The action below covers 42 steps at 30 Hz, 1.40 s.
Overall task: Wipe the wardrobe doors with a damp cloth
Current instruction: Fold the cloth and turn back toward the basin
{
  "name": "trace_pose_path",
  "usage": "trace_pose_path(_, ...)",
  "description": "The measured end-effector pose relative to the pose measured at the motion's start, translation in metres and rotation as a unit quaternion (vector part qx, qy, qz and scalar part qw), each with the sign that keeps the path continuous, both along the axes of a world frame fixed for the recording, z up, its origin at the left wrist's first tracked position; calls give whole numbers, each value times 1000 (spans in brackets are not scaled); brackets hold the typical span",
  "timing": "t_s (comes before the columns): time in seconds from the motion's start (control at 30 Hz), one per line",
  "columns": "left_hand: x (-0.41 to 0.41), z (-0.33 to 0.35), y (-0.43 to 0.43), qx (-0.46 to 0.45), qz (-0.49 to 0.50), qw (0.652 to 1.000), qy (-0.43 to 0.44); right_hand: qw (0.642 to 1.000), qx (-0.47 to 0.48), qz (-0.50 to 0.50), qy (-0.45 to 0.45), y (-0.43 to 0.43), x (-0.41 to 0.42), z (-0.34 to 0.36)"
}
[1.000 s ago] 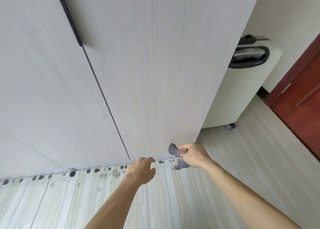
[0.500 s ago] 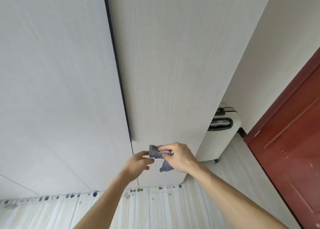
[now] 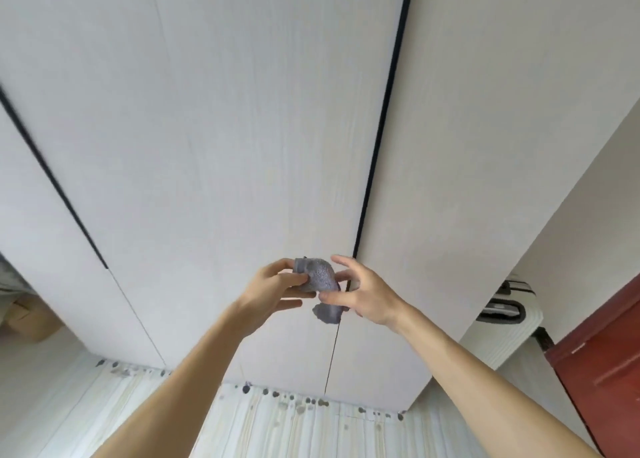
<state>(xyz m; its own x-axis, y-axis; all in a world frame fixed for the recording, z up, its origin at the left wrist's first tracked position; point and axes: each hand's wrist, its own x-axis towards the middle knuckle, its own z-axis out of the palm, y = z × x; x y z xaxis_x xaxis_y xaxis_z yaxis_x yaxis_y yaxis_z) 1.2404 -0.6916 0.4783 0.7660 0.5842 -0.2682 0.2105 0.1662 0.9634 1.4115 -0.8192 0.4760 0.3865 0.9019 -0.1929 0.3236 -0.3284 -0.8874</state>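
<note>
A small grey-purple cloth (image 3: 320, 279) is bunched between both hands, in front of the pale wood-grain wardrobe doors (image 3: 242, 128). My left hand (image 3: 273, 289) pinches the cloth's upper left end with thumb and fingers. My right hand (image 3: 360, 294) holds its right side; the thumb presses under the bundle and the other fingers spread out. A loose tail of the cloth hangs below the right hand. Dark vertical handle strips (image 3: 384, 118) run down the door edges. The cloth is off the doors.
A white ribbed suitcase (image 3: 498, 333) stands to the right of the wardrobe. A dark red door (image 3: 606, 357) is at the far right. The pale striped floor (image 3: 277, 426) has dark spots along the wardrobe's base. A cardboard box (image 3: 31, 319) sits at far left.
Both hands rose from near the floor to mid-door height. My left hand reached in and took hold of the cloth, which only the right hand held before. The view swung left.
</note>
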Motion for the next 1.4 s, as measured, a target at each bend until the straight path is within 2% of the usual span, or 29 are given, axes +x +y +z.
trace_pose_path(0.07,-28,-3,9,-8,15,1000,-11,998,-11,30,49,12,-23,-3)
trace_pose_path(0.2,-90,-18,27,-51,90,994,-24,994,-22,81,70,39,-75,-22)
trace_pose_path(0.37,-173,-49,47,-64,195,979,13,990,-29,114,82,93,-146,-61)
trace_pose_path(0.53,-239,-85,77,-50,301,950,71,993,2,118,22,147,-213,-97)
trace_pose_path(0.63,-277,-95,102,-50,336,937,83,986,-27,158,55,183,-253,-111)
trace_pose_path(0.73,-312,-100,131,-64,363,928,46,972,-51,198,114,226,-286,-115)
trace_pose_path(0.8,-338,-101,149,-92,392,915,7,953,-84,230,177,257,-310,-116)
trace_pose_path(0.9,-385,-104,171,-113,432,894,-21,922,-135,292,217,299,-356,-119)
trace_pose_path(1.03,-466,-114,191,-124,503,855,-29,894,-155,372,194,347,-440,-126)
trace_pose_path(1.2,-601,-143,206,-144,562,814,21,880,-181,415,147,385,-577,-139)
trace_pose_path(1.23,-605,-144,208,-147,553,819,36,882,-180,412,141,387,-580,-139)
trace_pose_path(1.4,-743,-152,230,-138,553,817,87,877,-171,436,107,421,-712,-146)
